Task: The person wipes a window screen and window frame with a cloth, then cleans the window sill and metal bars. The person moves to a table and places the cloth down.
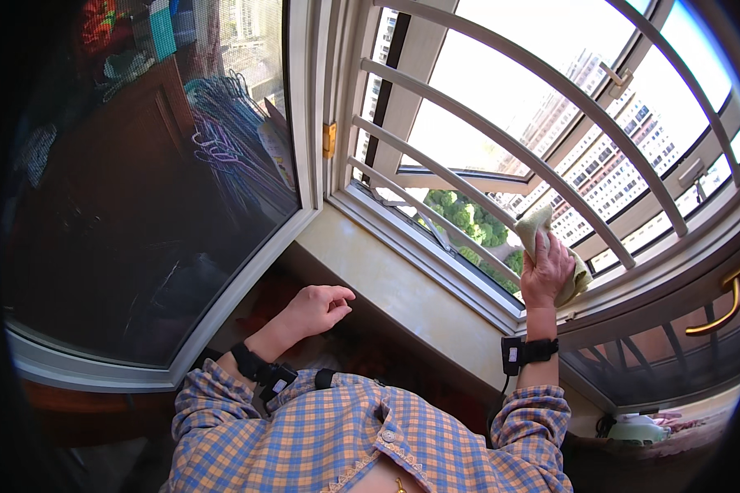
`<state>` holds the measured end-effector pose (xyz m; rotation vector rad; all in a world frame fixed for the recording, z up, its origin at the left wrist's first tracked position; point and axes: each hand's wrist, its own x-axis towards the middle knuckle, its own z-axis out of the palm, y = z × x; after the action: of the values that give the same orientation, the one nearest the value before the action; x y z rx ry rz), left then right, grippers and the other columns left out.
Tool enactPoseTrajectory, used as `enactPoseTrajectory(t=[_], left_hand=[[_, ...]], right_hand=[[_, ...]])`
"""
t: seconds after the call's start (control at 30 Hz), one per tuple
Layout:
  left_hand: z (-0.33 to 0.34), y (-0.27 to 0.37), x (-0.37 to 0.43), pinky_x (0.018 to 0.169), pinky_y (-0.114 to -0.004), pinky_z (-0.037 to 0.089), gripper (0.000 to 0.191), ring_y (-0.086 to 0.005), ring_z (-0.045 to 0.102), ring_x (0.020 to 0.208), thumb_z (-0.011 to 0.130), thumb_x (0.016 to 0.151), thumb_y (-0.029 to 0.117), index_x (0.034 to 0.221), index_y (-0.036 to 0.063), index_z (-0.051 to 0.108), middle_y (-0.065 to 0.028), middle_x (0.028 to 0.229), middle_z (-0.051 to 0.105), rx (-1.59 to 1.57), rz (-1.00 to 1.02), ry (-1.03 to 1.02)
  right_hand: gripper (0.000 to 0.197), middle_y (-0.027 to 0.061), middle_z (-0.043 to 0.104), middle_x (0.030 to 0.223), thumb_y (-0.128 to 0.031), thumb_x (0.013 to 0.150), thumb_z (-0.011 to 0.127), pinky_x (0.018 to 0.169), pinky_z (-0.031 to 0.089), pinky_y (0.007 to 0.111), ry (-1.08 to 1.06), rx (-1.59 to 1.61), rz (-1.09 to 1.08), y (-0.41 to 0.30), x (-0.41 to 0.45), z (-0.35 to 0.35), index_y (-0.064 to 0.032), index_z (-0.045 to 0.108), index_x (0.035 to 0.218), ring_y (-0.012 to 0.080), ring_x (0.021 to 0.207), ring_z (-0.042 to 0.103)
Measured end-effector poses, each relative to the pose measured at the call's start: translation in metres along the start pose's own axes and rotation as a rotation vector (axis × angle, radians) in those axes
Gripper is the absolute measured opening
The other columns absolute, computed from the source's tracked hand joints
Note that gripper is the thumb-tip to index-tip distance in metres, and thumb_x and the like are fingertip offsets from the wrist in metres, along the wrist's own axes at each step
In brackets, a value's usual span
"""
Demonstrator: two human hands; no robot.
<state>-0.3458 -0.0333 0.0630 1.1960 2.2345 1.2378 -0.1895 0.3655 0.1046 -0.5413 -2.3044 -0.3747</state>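
Observation:
My right hand (546,271) grips a pale yellow-green cloth (533,225), pressed at the right side of the window frame where the guard bars end. Part of the cloth hangs out past the heel of the hand. The white guard bars (447,175) run across the window opening, and the cloth covers the end of one of them. Held in front of my body, near the edge of the window sill (394,280), my left hand (320,308) has nothing in it. Its fingers are loosely bent, with thumb and forefinger apart.
A screened sash (308,203) stands swung inward at the left, with clothes hangers (240,142) visible through its mesh. Another sash with a brass-coloured handle (721,314) is at the right. Beyond the bars, an outer window pane (468,135) is tilted outward above trees (468,215).

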Motion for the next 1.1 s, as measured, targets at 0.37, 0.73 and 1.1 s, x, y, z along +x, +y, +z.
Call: enactPoseTrajectory(t=[0.37, 0.73, 1.1], left_hand=[[-0.032, -0.035, 0.025, 0.075, -0.035, 0.05, 0.016, -0.028, 0.062, 0.083, 0.06, 0.084, 0.012, 0.099, 0.0078, 0.064, -0.0125, 0.09, 0.063, 0.006, 0.169, 0.039], [-0.069, -0.067, 0.039, 0.065, -0.028, 0.051, 0.021, -0.0185, 0.064, 0.07, 0.066, 0.082, 0.01, 0.101, 0.0031, 0.065, -0.0103, 0.079, 0.067, -0.047, 0.073, 0.152], [-0.061, -0.043, 0.062, 0.065, -0.033, 0.051, 0.016, -0.0228, 0.064, 0.069, 0.065, 0.082, 0.015, 0.095, 0.0062, 0.065, -0.0108, 0.077, 0.065, -0.093, 0.076, 0.031]], right_hand=[[0.034, 0.0057, 0.061, 0.118, -0.03, 0.083, 0.062, 0.085, 0.043, 0.041, -0.051, 0.288, -0.223, -0.142, 0.11, 0.047, -0.0234, 0.062, 0.117, 0.027, 0.098, 0.059], [0.039, 0.0046, 0.063, 0.104, -0.027, 0.086, 0.059, 0.079, 0.048, 0.042, -0.394, 0.282, -0.123, -0.28, 0.201, 0.099, -0.0232, 0.051, 0.124, 0.0284, 0.094, 0.061], [0.033, 0.0006, 0.062, 0.097, -0.024, 0.082, 0.063, 0.069, 0.047, 0.038, -0.049, 0.272, -0.296, -0.156, 0.129, 0.049, -0.022, 0.058, 0.115, 0.0232, 0.08, 0.061]])
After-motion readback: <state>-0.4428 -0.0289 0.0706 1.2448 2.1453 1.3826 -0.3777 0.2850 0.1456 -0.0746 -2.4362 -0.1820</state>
